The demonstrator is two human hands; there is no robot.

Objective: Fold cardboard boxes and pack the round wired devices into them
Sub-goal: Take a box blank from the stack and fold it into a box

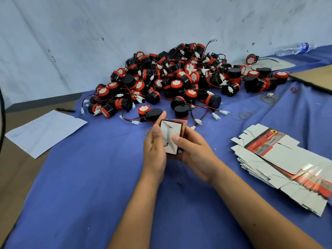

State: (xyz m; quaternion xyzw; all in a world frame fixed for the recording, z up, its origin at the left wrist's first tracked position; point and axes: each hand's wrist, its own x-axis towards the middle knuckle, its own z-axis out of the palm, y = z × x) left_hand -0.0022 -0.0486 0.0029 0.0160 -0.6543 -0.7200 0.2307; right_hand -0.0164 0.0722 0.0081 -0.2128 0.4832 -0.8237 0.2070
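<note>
A small cardboard box [169, 134] is held upright above the blue cloth, its white folded bottom flaps facing me. My left hand [154, 150] grips its left side, with the thumb on the near face and the fingers reaching over the top. My right hand [193, 150] holds its right side, its thumb pressing on the white flaps. A big heap of round black-and-red wired devices [172, 78] lies behind, against the wall. A stack of flat unfolded boxes [280, 164] lies to the right.
A white paper sheet [45, 132] and a black pen [65, 110] lie at the left. Rubber bands [242, 115] lie right of the heap. A plastic bottle [294, 48] and a brown cardboard sheet [312, 78] are at the far right. Blue cloth [89, 177] covers the table.
</note>
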